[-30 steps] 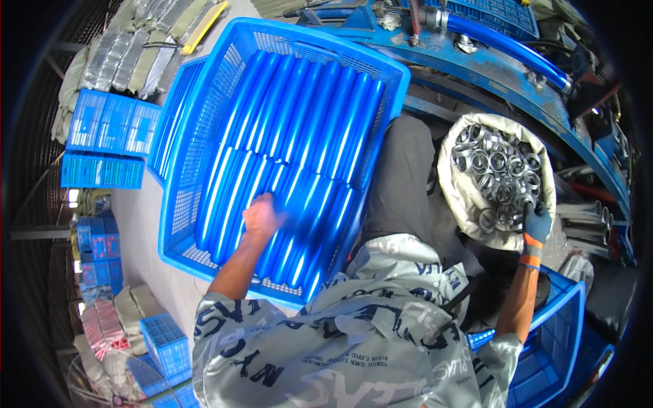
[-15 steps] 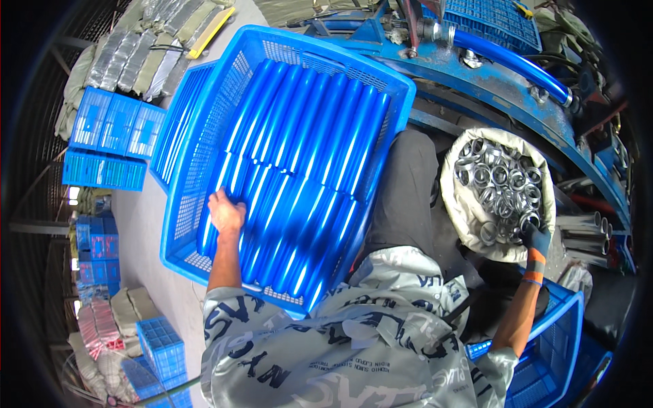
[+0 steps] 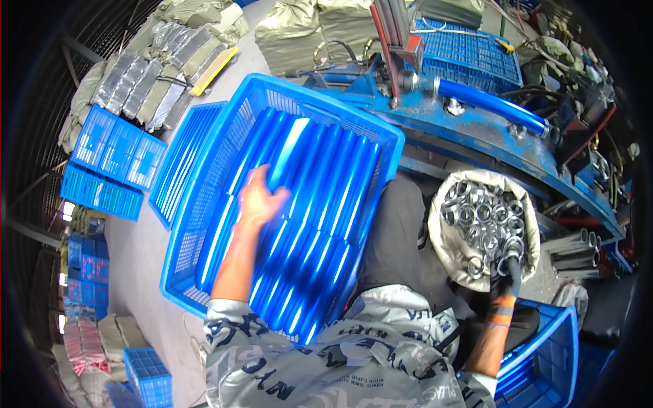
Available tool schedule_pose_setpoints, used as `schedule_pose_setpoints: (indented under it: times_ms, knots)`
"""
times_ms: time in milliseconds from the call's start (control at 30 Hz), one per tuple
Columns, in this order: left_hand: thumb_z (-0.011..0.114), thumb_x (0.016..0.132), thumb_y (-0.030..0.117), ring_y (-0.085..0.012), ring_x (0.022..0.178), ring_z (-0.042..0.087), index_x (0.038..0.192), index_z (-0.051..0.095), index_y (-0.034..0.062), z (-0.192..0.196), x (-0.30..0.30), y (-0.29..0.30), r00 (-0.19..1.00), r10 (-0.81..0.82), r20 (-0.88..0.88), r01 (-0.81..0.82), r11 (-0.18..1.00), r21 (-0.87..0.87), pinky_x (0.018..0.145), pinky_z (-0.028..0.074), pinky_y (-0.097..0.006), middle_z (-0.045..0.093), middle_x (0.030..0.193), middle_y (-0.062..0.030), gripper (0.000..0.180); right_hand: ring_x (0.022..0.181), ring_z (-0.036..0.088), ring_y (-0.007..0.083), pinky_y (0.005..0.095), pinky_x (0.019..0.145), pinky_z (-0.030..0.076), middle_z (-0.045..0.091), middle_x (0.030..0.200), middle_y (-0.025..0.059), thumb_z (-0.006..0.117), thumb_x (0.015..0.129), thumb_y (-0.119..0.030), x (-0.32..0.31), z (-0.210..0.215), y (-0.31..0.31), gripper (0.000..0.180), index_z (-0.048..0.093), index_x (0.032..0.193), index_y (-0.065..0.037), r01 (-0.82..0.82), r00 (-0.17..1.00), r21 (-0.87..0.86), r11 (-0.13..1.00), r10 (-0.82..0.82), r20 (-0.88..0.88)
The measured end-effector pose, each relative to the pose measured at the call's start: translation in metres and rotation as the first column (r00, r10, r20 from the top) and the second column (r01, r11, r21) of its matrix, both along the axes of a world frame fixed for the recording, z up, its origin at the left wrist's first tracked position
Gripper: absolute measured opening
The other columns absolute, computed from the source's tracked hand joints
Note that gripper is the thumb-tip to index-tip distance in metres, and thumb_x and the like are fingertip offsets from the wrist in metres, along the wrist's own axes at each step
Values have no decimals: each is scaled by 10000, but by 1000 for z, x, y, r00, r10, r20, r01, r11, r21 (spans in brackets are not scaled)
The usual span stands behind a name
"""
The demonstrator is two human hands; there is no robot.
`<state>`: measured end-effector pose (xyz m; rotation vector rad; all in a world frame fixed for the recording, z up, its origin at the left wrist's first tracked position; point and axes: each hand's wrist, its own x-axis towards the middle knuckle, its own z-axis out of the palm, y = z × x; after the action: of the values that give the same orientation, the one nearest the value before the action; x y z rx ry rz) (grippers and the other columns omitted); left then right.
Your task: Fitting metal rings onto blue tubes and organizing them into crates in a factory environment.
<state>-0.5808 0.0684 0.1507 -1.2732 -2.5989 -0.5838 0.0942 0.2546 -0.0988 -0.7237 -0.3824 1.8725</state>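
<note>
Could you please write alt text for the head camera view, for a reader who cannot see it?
A person's bare left hand rests on blue tubes packed in a blue plastic crate, while the gloved right hand reaches into a sack of metal rings.

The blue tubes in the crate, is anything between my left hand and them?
Nothing visible. The left hand lies directly over the blue tubes in the blue crate, with no other object between; contact itself is blurred.
</note>
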Motion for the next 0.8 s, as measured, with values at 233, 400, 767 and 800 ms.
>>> schedule_pose_setpoints:
  times_ms: [233,400,767,800]
  knots:
    - [865,840,310,-460,1248,735,1515,633,77,7,221,120,659,-666,351,751,613,-245,1088,603,-532,739,1364,-219,751,1119,809,290,420,845,740,748,1437,140,733,1092,-245,-45,36,-40,482,658,1541,-86,74,989,5,997,-73,-129]
    - [840,839,231,-426,1332,723,1533,657,100,-4,259,113,534,-726,434,830,547,-106,1115,594,-527,758,1422,-195,729,971,755,311,485,850,658,763,1139,136,743,993,-227,-56,39,-63,362,719,1320,-72,146,988,-87,985,-140,67]
    - [883,762,163,-402,1054,790,1409,720,75,42,257,105,476,-825,304,879,430,-207,921,623,-500,789,1157,-154,673,1356,726,264,448,1111,646,670,1592,143,898,1015,-235,-87,101,-71,582,658,1525,-91,-23,979,257,966,74,-189]
    - [880,759,160,-398,1045,789,1407,723,75,44,259,105,463,-836,294,884,415,-215,919,623,-497,785,1143,-152,671,1357,722,251,427,1132,627,680,1581,136,923,991,-212,-88,103,-68,606,655,1520,-91,-18,991,270,963,53,-123]
